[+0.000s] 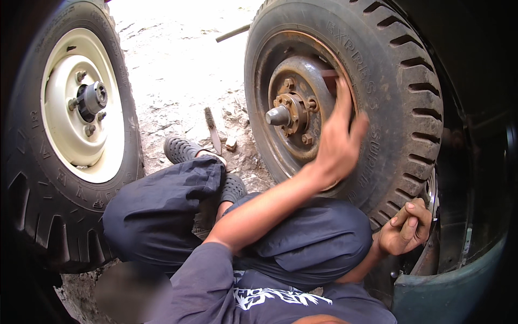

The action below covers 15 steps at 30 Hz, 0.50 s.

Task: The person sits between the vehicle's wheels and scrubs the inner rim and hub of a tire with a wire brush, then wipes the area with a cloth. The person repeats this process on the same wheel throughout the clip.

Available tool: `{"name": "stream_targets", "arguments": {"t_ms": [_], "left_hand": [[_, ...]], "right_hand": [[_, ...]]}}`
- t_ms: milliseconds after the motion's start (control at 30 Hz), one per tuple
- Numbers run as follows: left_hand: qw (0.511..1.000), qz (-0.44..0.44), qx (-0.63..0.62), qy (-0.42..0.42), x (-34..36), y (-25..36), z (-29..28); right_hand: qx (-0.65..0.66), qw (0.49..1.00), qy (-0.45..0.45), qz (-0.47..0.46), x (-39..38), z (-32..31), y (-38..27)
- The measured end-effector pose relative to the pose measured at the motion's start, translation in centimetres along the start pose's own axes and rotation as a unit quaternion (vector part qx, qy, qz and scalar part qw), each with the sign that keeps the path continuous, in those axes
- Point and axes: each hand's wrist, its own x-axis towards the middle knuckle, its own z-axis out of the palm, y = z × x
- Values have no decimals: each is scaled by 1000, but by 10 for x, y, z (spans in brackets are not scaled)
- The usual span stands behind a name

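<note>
My left hand (pixel 341 135) reaches across to the rusty brown rim (pixel 280 48) of the right-hand wheel, its fingers blurred at the tips. A small reddish-brown flat piece (pixel 329 75) shows at those fingertips, against the inside of the rim; I cannot make out its kind. In the middle of that wheel stands a hub (pixel 291 113) with bolts and a grey cap. Beside the tread of the black tyre (pixel 372 108), my right hand (pixel 407 227) is raised with its fingers curled together. Whether anything small lies between them is hidden.
At the left stands another wheel with a cream rim (pixel 113 124). A brush (pixel 212 127) and a small pale block (pixel 231 143) lie on the ground between the wheels. A rod (pixel 233 33) lies farther off. A green body panel (pixel 448 294) edges the lower right.
</note>
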Motion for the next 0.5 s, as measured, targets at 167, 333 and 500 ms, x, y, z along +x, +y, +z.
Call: {"name": "stream_targets", "arguments": {"t_ms": [167,333,500], "left_hand": [[995,72,49,42,14,12,0],[993,70,77,-50,-21,-4,-10],[998,-2,23,55,55,5,-14]], "right_hand": [[-18,1000,2,6,-2,-3,0],[-35,999,-5,2,-1,0,0],[-32,999,8,3,-3,-2,0]]}}
